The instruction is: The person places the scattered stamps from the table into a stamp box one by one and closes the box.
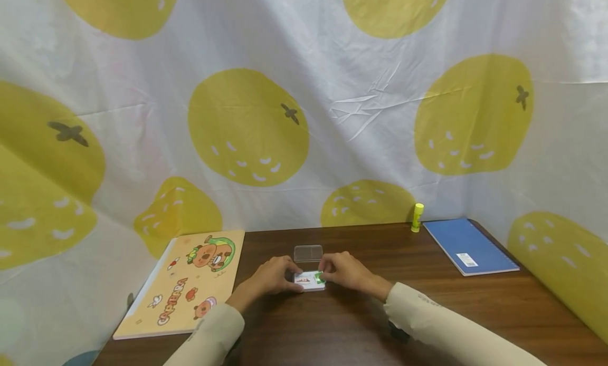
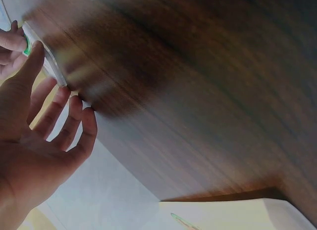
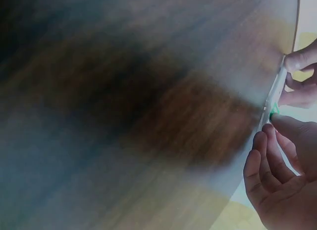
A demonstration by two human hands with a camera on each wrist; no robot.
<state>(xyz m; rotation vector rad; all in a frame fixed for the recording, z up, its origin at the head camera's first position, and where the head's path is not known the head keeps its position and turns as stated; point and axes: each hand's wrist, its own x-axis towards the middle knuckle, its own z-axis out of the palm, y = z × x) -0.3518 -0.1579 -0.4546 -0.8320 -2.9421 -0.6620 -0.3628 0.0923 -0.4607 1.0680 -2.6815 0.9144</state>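
1. Surface: desk (image 1: 309, 331), dark brown wood grain, backed and flanked by a white curtain (image 1: 361, 165) printed with large yellow fruit; cloth wrinkled.
2. Desk, left side: tan pad (image 1: 182, 289) with capybara drawings, lying flat, set at a slant.
3. Desk, right side: blue notebook (image 1: 463, 242), flat, white label near its front edge. Yellow glue stick (image 1: 417, 218) upright just left of the notebook, close to the curtain.
4. Centre of desk, between the two hands: small white printed piece (image 1: 306, 282), flat and rectangular; cannot tell whether a box or a stack. Clear plastic piece (image 1: 307, 253) lies just behind it, apart.
5. Left hand (image 1: 273, 276): grips the left end of the white printed piece, thumb at the near edge, fingers at the far side; thumb and fingers apart by the width of the piece.
6. Right hand (image 1: 349, 271): thumb and index together, pinching a green item (image 1: 319, 277) at the right end of the white printed piece. Remaining fingers bent in the right wrist view.
7. Both forearms in pale sleeves (image 1: 427, 310).
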